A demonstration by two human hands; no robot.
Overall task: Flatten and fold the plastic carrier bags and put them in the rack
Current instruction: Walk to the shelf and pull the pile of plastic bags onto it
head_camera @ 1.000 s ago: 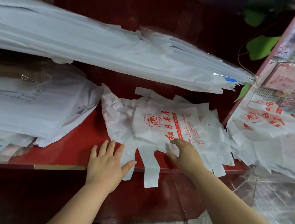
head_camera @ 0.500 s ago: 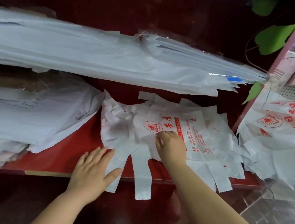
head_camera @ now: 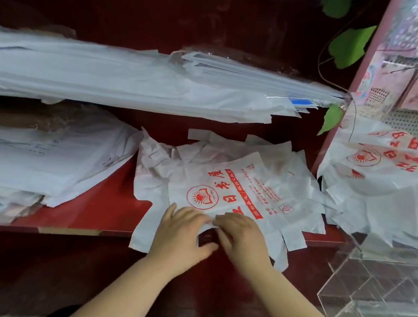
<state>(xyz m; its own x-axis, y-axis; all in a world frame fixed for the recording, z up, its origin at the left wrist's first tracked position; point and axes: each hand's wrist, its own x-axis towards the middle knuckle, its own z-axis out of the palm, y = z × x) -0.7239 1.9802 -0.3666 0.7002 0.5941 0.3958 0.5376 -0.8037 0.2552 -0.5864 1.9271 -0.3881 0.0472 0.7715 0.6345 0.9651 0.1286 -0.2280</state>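
— Hands: where are they sitting?
— Both are resting on the near edge of the printed carrier bag (head_camera: pixel 245 188), close together, fingertips almost touching. The left hand (head_camera: pixel 182 233) is lying flat, fingers straight, thumb spreading toward the right hand (head_camera: pixel 243 238).
— Is the right one gripping?
— Its fingers are bending down onto the plastic; whether they are pinching it, I cannot tell.
— And the bag?
— It is lying topmost on a crumpled pile of bags (head_camera: pixel 157 169) on the red shelf (head_camera: pixel 94 207), red logo facing up, handle strips (head_camera: pixel 294 237) hanging over the front edge. A taller stack of white bags (head_camera: pixel 47 160) is sitting to the left, and more printed bags (head_camera: pixel 377 171) are lying off to the right.
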